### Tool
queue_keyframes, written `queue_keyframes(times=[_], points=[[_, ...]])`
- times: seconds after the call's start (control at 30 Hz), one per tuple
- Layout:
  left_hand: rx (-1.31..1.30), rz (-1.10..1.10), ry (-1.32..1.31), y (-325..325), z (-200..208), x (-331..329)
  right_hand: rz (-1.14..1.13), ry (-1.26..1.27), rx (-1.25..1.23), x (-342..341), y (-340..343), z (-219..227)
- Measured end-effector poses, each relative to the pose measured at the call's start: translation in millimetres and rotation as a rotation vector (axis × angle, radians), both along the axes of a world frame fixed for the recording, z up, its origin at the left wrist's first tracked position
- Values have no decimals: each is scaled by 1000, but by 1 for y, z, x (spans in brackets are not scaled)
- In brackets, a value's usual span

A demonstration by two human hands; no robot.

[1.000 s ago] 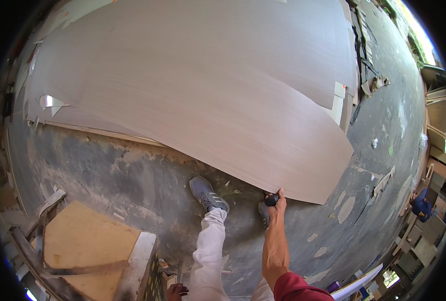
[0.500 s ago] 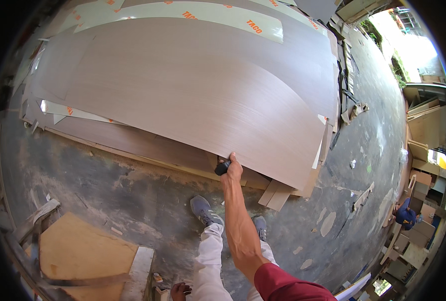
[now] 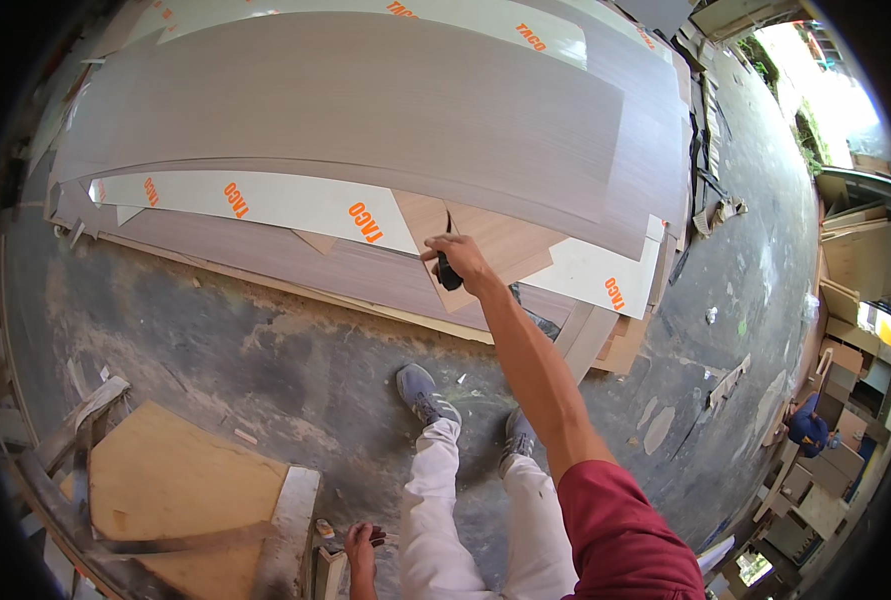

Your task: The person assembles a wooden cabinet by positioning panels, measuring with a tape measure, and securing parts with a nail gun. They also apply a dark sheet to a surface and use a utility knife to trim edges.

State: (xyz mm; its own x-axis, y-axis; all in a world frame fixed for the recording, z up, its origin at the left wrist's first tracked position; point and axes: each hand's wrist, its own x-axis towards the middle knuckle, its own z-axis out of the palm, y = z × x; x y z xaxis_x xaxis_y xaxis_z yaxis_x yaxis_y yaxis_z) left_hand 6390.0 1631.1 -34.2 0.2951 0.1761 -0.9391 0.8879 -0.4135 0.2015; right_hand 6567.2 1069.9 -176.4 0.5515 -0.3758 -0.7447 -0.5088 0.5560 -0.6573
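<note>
My right hand (image 3: 457,262) is closed around a small rounded black object (image 3: 449,272) whose kind I cannot make out. It hangs over the near edge of a stack of thin laminate sheets, above light brown wood-grain offcuts (image 3: 500,238). Beyond it, a large grey-brown sheet (image 3: 335,100) lies across the stack. White-backed strips (image 3: 295,205) with orange print show along its near side. Low in the picture, my left hand (image 3: 363,540) hangs beside my leg, fingers apart and nothing visible in it.
A yellowish board (image 3: 180,480) with a pale edge lies at the lower left, near a dark bar. Scraps dot the grey concrete floor (image 3: 295,390). Far right, a person in blue (image 3: 810,428) is among stacked panels and boxes.
The near edge of the large sheet has moved away from me, uncovering the white strips and brown offcuts. My right hand no longer touches that edge and has moved farther out. My left hand shows more.
</note>
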Motion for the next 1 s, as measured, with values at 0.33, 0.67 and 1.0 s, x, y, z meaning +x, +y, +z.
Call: queue_keyframes(times=[0.33,0.67,1.0], points=[[-28,-107,-5,-43,-16,42,-894,188,119,-153,-52,-87],[51,-43,64,-173,-20,102,-1453,-35,64,-246,-180,-157],[20,-259,130,-313,-33,133,-1771,226,-14,-207,-270,-187]])
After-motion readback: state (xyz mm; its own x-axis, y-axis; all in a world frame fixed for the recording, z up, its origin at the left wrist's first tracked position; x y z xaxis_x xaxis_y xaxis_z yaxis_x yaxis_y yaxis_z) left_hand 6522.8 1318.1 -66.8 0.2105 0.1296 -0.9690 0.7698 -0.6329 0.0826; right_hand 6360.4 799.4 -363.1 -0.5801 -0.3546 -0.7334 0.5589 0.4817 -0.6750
